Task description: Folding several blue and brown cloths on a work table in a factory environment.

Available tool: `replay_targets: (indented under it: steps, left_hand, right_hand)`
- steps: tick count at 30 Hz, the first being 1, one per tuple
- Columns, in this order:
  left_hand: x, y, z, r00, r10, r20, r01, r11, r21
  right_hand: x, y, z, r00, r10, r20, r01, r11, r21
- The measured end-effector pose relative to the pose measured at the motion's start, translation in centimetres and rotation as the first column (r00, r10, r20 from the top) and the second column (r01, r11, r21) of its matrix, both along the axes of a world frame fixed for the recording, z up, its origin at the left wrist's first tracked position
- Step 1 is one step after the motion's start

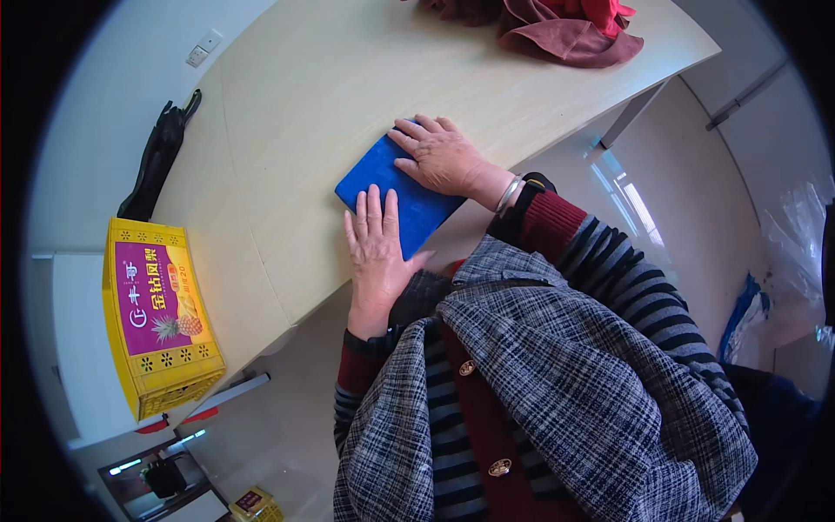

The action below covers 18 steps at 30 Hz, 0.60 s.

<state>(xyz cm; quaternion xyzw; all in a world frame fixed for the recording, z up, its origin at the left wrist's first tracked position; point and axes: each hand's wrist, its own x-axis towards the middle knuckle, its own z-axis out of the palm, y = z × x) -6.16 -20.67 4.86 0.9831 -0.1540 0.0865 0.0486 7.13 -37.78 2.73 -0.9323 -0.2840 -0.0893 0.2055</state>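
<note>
A blue, flat, folded piece that looks like cloth (pixel 424 209) lies near the front edge of the table. On its left edge, my left hand (pixel 379 252) rests flat with the fingers stretched out and the thumb apart. My right hand (pixel 442 162) presses on the far right part, palm down with spread fingers. Neither hand is closed around it. A bracelet and a dark band circle the right wrist.
A heap of maroon and red cloths (pixel 570 33) lies at the far right of the pale table (pixel 296 148). On the left stand a yellow printed box (pixel 165 304) and a black object (pixel 161 157) beside the wall. A table leg (pixel 631 117) shows at right.
</note>
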Motion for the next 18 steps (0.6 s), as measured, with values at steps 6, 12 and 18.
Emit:
replay_targets:
  steps: [6, 12, 18]
  left_hand:
    - [-0.8, 0.8, -2.0, 0.977, -0.099, 0.191, 0.071, 0.987, 0.147]
    - [0.1, -1.7, -1.2, 0.962, -0.081, 0.262, 0.035, 0.984, 0.174]
    - [3.4, -6.1, 1.9, 0.981, 0.186, 0.052, -0.191, 0.975, 0.117]
  right_hand:
    - [1.6, 1.4, -0.4, 0.989, 0.146, 0.020, -0.145, 0.989, -0.011]
    - [4.9, 4.3, 1.5, 0.892, 0.437, 0.114, -0.404, 0.885, -0.232]
    - [4.2, 5.8, 3.0, 0.920, 0.371, -0.122, -0.304, 0.876, 0.374]
